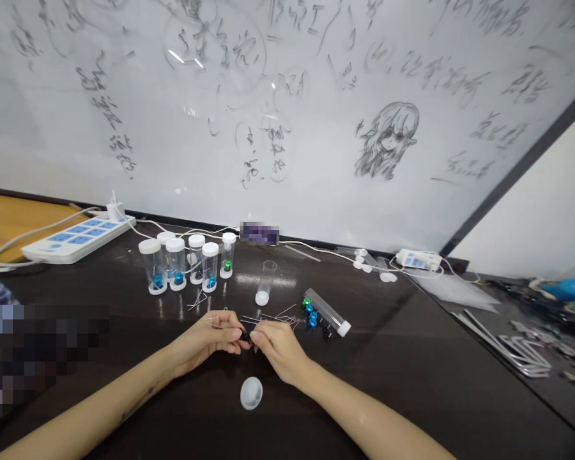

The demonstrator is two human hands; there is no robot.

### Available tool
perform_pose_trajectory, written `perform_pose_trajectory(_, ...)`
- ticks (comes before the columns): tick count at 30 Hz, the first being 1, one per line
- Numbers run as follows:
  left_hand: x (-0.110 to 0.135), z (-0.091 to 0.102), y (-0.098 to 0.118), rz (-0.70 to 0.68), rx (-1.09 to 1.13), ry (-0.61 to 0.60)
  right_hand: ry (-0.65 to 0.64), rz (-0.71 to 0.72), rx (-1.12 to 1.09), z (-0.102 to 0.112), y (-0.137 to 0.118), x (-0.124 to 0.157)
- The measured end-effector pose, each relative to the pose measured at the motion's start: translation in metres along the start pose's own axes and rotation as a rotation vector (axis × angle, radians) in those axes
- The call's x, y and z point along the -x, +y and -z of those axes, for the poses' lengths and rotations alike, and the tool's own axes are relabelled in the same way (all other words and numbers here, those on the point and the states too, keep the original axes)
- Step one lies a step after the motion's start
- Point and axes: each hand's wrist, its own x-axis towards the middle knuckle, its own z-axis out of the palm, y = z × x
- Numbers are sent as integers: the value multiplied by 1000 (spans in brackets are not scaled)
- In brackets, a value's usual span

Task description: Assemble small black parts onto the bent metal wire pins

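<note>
My left hand (213, 338) is closed, pinching a small black part (245, 336) between thumb and fingers. A thin metal rod crosses the left fingers. My right hand (280, 348) meets it at the same black part, thumb and fingertips pressed together; what else they grip is hidden. In front of both hands lies a round, whitish translucent cap (252, 393). Thin bent metal wires or keys (280, 316) are spread just behind the right hand. To the right, small blue metallic parts (311, 317), a green one (307, 301) and black ones (327, 331) sit beside a lying clear tube (326, 309).
Several clear tubes with white caps (176, 265) stand at the back left, holding small coloured parts. An uncapped clear tube (267, 278) stands mid-table. Power strips (79, 239) lie left and right, with cables along the whiteboard (306, 160). Metal rods (503, 345) lie far right.
</note>
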Motion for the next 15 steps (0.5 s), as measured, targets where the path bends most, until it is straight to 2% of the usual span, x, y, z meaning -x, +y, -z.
perform_pose_trajectory(9, 0, -1, 0, -46, 43, 74, 66, -32, -4, 1, -6, 2)
perform_pose_trajectory(15, 0, 0, -1, -4, 23, 23, 35, -23, 34, -1, -3, 1)
